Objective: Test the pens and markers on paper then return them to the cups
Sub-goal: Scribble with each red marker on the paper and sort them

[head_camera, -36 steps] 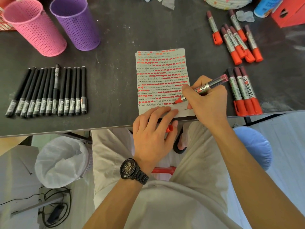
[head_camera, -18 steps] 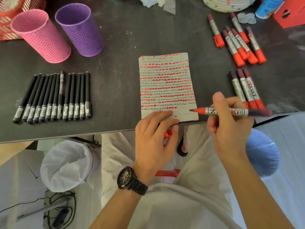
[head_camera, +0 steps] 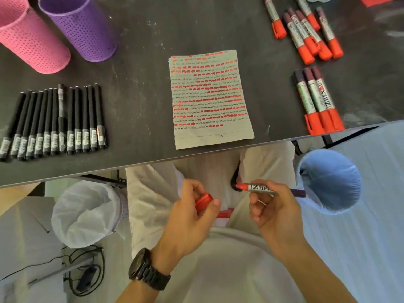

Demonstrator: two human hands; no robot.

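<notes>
The right hand (head_camera: 273, 208) grips the uncapped red marker (head_camera: 260, 188), tip toward nine o'clock. The left hand (head_camera: 190, 217) pinches its red cap (head_camera: 203, 201). Misaligned capping could stain skin.

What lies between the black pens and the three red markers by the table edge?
The marked paper, with bare table either side of it, seen in the head view.

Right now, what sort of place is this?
Probably an improvised sorting desk at home or in a small workroom; can't tell which. Clues: scuffed dark table, pink mesh cup and purple mesh cup, lined waste bin on the floor beside it.
</notes>
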